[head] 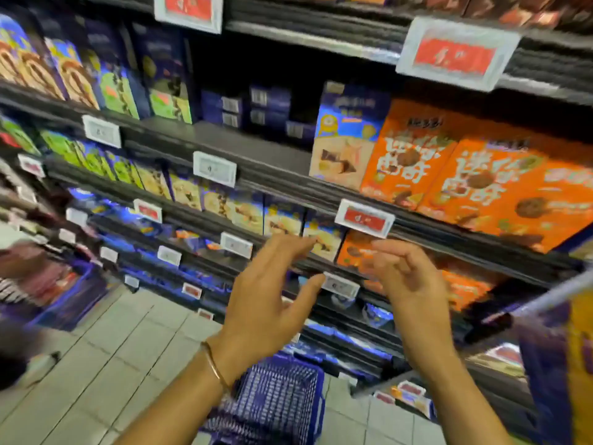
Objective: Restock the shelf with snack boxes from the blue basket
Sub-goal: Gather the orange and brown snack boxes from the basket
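- Left hand (272,290) is raised before the shelves, fingers straight and loosely spread, thumb out to the side; it holds nothing
- Right hand (407,277) is up beside it, apart from it, fingers loosely curled with the thumb close to them; nothing is between them, though blur softens the fingertips
- A thin bracelet (213,364) sits on the left wrist
- A white tag (340,285) on a shelf edge shows in the gap between the two hands; a red tag (364,218) juts from the edge just above the right fingertips
- Behind the fingertips stand cream boxes (324,242) and a low orange box (356,252) on the lower shelf
- One level up, the shelf (224,139) has a bare stretch at its front, with dark blue boxes (256,107) stacked at the back
- Right of that stretch a blue-and-cream box (346,139) stands upright, touching a row of orange boxes (481,187)
- The basket (282,399) sits on the tiled floor (112,348) under the left forearm, near the foot of the shelving; what it holds cannot be made out
- A blurred purple-and-yellow pack (561,364) fills the right edge
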Available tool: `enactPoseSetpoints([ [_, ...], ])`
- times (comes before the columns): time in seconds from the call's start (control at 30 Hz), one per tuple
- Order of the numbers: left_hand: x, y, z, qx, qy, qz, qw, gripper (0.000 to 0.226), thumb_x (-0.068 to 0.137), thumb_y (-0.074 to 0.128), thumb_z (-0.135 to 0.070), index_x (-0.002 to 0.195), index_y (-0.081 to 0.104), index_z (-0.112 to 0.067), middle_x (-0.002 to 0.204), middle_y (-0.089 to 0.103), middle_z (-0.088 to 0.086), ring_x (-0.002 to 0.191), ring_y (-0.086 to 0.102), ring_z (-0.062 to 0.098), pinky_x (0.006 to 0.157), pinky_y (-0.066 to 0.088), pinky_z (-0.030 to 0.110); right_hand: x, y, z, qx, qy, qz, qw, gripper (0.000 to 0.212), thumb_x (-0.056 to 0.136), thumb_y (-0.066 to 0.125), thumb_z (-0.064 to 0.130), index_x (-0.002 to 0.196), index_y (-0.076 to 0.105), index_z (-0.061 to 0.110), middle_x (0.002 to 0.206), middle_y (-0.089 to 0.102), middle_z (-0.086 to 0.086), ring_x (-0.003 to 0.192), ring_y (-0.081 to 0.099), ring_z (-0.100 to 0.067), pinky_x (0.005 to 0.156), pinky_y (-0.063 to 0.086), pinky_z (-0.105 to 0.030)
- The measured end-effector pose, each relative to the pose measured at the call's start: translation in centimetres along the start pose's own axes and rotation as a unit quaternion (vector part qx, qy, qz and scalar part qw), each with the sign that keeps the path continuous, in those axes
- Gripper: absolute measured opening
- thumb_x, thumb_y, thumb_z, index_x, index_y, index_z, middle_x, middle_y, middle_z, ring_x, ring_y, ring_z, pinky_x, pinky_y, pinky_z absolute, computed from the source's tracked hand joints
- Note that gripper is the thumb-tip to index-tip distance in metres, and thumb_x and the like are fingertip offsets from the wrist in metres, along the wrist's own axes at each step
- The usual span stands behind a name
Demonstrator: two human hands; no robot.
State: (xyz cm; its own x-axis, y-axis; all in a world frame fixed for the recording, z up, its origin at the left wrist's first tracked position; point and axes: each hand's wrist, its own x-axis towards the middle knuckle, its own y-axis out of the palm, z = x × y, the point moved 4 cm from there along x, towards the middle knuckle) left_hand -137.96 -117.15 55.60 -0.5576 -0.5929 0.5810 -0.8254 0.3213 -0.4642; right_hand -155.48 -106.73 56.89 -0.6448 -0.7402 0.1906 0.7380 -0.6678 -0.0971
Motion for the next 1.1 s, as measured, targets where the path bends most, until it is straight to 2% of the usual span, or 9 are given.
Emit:
enactPoseSetpoints([
  [0.07,-6.5,2.0,6.2,0.014,-0.137,0.048,0.989,0.035,0.102,0.067,-0.03,0.135,0.063,-0.019,0.122,0.062,-0.006,0.111,0.065,0.012,0.093,0.054,0.035,-3.0,2.0,-7.9,-0.025,0.141,0.049,0.988,0.01,0.096,0.061,-0.001,0.104,0.067,0.002,0.096,0.071,-0.024,0.082,0.069,-0.032,0.076,0.054,-0.047],
  [0.17,-15.7,3.7,15.0,0.038,-0.344,0.112,0.931,0.034,0.098,0.072,-0.025,0.131,0.066,-0.017,0.12,0.067,-0.001,0.107,0.068,0.019,0.094,0.056,0.044,-8.5,5.0,-18.2,-0.059,0.308,0.101,0.944,0.007,0.097,0.061,0.002,0.095,0.067,0.004,0.094,0.069,-0.027,0.079,0.064,-0.03,0.072,0.053,-0.041],
  [0.3,-25.3,6.6,24.7,0.07,-0.46,0.227,0.855,0.044,0.094,0.069,-0.016,0.138,0.061,-0.013,0.128,0.067,0.014,0.116,0.066,0.036,0.104,0.05,0.045,-14.4,9.2,-31.5,-0.04,0.494,0.108,0.862,0.017,0.1,0.057,0.008,0.084,0.058,0.012,0.071,0.062,-0.011,0.063,0.06,-0.024,0.052,0.046,-0.025],
  [0.43,-33.5,9.4,34.6,0.076,-0.508,0.258,0.818,0.061,0.092,0.074,-0.011,0.15,0.053,-0.016,0.136,0.066,0.014,0.106,0.068,0.03,0.09,0.044,0.024,-18.3,14.1,-45.5,-0.07,0.545,0.153,0.821,0.011,0.099,0.061,0.025,0.091,0.061,0.017,0.094,0.069,-0.008,0.077,0.067,-0.016,0.059,0.048,-0.024],
  [0.57,-40.5,13.5,46.3,0.101,-0.505,0.281,0.81,0.042,0.097,0.072,-0.017,0.137,0.064,-0.005,0.133,0.067,0.021,0.124,0.063,0.038,0.105,0.045,0.04,-19.9,19.1,-59.5,-0.072,0.575,0.178,0.795,0.021,0.098,0.062,0.034,0.106,0.065,0.015,0.102,0.071,-0.011,0.093,0.07,-0.021,0.074,0.05,-0.032],
  [0.67,-44.4,17.5,54.1,0.157,-0.472,0.276,0.823,0.047,0.101,0.067,-0.026,0.142,0.057,-0.004,0.143,0.054,0.024,0.133,0.052,0.044,0.111,0.041,0.044,-19.4,22.3,-70.2,-0.075,0.579,0.169,0.794,0.015,0.101,0.057,0.027,0.107,0.062,0.015,0.091,0.065,-0.003,0.078,0.063,-0.016,0.06,0.046,-0.023],
  [0.8,-48.1,22.3,62.4,0.207,-0.481,0.185,0.832,0.055,0.101,0.065,-0.036,0.144,0.048,-0.008,0.141,0.047,0.021,0.128,0.053,0.046,0.104,0.048,0.055,-19.2,26.9,-83.2,-0.045,0.596,0.184,0.781,0.041,0.101,0.055,0.036,0.132,0.056,0.009,0.135,0.059,-0.016,0.119,0.057,-0.028,0.087,0.042,-0.034],
  [0.93,-51.1,26.4,65.8,0.277,-0.424,0.127,0.853,0.058,0.097,0.066,-0.028,0.147,0.048,-0.003,0.144,0.049,0.025,0.129,0.051,0.045,0.101,0.051,0.053,-20.5,31.1,-90.7,0.018,0.618,0.179,0.765,0.051,0.103,0.044,0.046,0.145,0.046,0.018,0.151,0.046,-0.006,0.135,0.048,-0.025,0.109,0.039,-0.042],
  [1.1,-52.2,27.3,67.3,0.348,-0.405,0.082,0.842,0.068,0.08,0.067,-0.017,0.145,0.052,-0.002,0.141,0.053,0.022,0.119,0.055,0.045,0.093,0.054,0.053,-22.1,33.8,-94.6,0.094,0.645,0.163,0.741,0.061,0.103,0.036,0.054,0.149,0.04,0.015,0.156,0.041,-0.008,0.138,0.044,-0.025,0.105,0.039,-0.038],
])
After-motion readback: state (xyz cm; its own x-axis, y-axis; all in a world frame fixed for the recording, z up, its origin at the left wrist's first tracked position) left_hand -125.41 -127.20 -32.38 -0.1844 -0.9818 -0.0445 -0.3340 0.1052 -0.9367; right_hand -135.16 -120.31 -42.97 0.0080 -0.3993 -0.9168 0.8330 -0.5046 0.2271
